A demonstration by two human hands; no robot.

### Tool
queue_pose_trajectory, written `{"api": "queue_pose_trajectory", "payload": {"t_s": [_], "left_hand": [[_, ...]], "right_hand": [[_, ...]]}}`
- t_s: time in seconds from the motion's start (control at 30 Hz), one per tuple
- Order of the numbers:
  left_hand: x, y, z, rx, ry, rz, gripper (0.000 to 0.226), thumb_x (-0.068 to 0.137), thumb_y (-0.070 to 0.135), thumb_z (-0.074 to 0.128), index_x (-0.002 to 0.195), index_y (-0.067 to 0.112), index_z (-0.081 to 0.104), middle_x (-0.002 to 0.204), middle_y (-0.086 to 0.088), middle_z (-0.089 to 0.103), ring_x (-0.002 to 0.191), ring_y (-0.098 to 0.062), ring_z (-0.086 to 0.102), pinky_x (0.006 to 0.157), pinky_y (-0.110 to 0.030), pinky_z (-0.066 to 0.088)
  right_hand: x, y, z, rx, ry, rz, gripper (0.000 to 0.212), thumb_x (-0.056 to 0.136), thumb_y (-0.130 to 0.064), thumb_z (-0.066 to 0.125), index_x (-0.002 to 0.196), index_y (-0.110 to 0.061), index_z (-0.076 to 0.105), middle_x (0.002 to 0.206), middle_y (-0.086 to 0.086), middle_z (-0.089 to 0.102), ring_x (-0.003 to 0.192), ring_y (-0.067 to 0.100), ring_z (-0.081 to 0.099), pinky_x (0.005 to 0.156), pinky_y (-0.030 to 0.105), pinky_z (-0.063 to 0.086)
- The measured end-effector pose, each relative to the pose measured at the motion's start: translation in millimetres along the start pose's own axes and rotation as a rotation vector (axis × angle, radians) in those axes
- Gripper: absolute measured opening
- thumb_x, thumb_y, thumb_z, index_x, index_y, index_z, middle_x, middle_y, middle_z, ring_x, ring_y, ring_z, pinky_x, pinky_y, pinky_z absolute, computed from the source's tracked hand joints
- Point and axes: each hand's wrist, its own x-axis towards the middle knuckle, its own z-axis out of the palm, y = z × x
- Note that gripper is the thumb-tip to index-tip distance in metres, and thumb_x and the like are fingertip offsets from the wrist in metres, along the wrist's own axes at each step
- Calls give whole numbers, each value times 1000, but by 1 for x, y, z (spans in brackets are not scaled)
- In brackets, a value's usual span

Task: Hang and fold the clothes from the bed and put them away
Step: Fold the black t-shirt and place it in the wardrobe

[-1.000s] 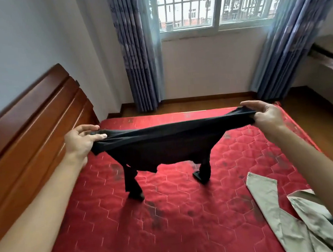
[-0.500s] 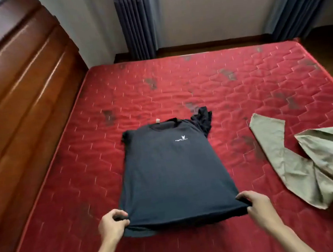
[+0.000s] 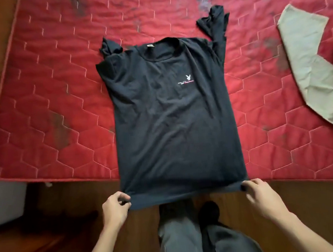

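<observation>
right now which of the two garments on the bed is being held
The black t-shirt, its hem pinched by the left hand and right hand; the beige garment lies untouched.

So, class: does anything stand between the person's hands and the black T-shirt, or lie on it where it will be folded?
Nothing visible does. The left hand and right hand pinch the black T-shirt at its hem corners; nothing lies on it, and the beige garment lies apart on the mattress.

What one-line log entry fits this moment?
step: spread shirt | shirt: flat on bed, hem past edge | left hand: grips hem | right hand: grips hem
</observation>
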Motion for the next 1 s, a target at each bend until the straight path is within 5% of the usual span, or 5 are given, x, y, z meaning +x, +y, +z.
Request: {"api": "queue_pose_trajectory", "payload": {"t_s": [0.23,0.7,0.83,0.93,1.0], "left_hand": [[29,62,-35,-93,24,3,12,89,7,67,95,17,67,88,-1,69,84,-18,64,75,-27,47],[295,281,-135,-405,256,-4,23,97,12,48,114,9,63,119,-16,68,114,-37,57,93,-36,39],[364,306,-137,-474,214,-36,30,96,16,51,126,9,52,113,-10,68,115,-33,57,94,-35,38],[388,299,-126,-593,120,-36,31,90,22,64,120,18,56,93,5,68,103,-25,64,94,-35,47],[392,289,-119,-729,-42,-30,23,87,27,70,109,22,63,92,4,71,97,-21,68,91,-36,53]], "right_hand": [[26,-81,-58,-156,-127,-42,46,90,-33,54,136,-30,55,140,2,50,125,23,48,102,35,42],[299,-398,-174,17,68,-410,18,91,-21,49,104,-16,60,100,8,63,101,34,59,82,39,47],[383,-509,-197,94,289,-392,36,92,-38,59,110,-7,59,106,16,67,103,40,59,87,45,46],[421,-567,-203,-76,252,-253,62,86,-58,62,116,-6,53,115,17,66,112,39,56,92,44,41],[435,-587,-193,-45,171,-194,48,86,-45,64,113,-6,58,116,18,66,112,38,60,89,41,43]]}}
